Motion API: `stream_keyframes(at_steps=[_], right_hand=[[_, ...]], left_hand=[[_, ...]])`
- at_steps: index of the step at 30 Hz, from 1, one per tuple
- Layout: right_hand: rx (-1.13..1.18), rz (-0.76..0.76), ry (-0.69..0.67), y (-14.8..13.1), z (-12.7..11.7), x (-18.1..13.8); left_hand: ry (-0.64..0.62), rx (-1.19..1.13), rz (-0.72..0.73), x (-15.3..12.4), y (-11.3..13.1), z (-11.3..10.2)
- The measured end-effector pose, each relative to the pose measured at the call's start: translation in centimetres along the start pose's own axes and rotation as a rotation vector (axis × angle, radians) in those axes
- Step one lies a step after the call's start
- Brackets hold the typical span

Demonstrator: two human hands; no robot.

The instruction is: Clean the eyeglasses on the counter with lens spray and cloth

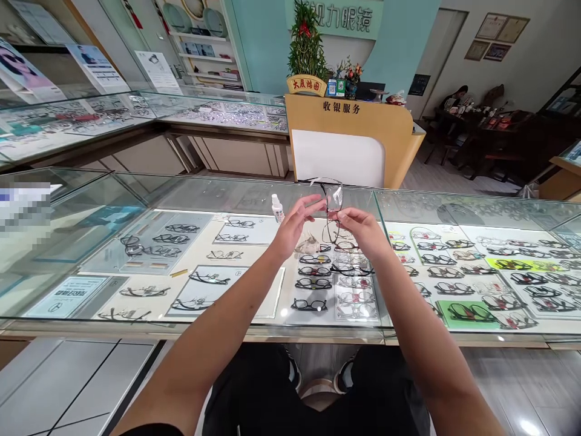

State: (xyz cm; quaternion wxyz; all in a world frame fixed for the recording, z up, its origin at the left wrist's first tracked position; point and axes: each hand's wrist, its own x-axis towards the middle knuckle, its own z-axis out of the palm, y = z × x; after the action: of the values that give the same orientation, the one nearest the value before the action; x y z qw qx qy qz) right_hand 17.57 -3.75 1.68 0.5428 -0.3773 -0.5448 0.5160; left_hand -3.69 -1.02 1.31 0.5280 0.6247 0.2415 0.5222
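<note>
A pair of thin-rimmed eyeglasses (334, 231) is held up on its side above the glass counter, one lens over the other. My right hand (363, 230) pinches it between thumb and fingertips near the middle of the frame. From the other side, my left hand (294, 227) has its fingertips against the frame, fingers fairly straight. Just behind my left hand a small white bottle (277, 208) stands upright on the counter. A crumpled beige cloth (307, 244) shows below and between my hands.
Under the glass top of the display counter (272, 333), rows of eyeglass frames (309, 305) lie on white and coloured boards. Beyond it stands a wooden cashier desk (399, 130) with a potted plant (306, 48). More glass cases (218, 115) line the left. A person (456, 97) sits at the back right.
</note>
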Motion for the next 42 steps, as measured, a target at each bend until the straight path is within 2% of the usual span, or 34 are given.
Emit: stream_keyframes(at_steps=[9, 15, 18, 22, 25, 28, 32, 36, 42], right_hand=[[0.001, 0.001, -0.007, -0.1, 0.3, -0.1], [-0.091, -0.017, -0.032, -1.0, 0.7, -0.5], [-0.172, -0.047, -0.048, -1.4, 1.0, -0.6], [-0.331, -0.171, -0.06, -2.2, 0.6, -0.8], [-0.497, -0.277, -0.104, -3.4, -0.1, -1.2], [-0.595, -0.3, -0.186, -5.4, -0.8, -2.1], [-0.724, -0.339, -0.265, -9.2, -1.2, -3.7], [-0.812, -0.351, -0.302, -14.2, -0.8, -5.2], [-0.829, -0.356, -0.374, -21.4, 0.6, -7.6]], left_hand=[[-0.056, -0.019, -0.005, -0.1, 0.2, 0.1], [0.037, 0.052, 0.039, 0.1, -0.7, -0.3], [0.139, 0.213, 0.095, 0.0, -1.0, -0.4], [0.332, 0.649, 0.35, -0.1, -0.9, -1.0], [0.244, 0.885, 0.528, 0.0, 0.1, -1.7], [0.098, 0.9, 0.601, 0.0, 1.7, -2.0], [0.033, 0.861, 0.727, -0.1, 5.0, -1.2], [-0.079, 0.957, 0.922, -0.1, 10.3, -0.1], [-0.122, 1.29, 1.149, -1.8, 18.9, 1.3]])
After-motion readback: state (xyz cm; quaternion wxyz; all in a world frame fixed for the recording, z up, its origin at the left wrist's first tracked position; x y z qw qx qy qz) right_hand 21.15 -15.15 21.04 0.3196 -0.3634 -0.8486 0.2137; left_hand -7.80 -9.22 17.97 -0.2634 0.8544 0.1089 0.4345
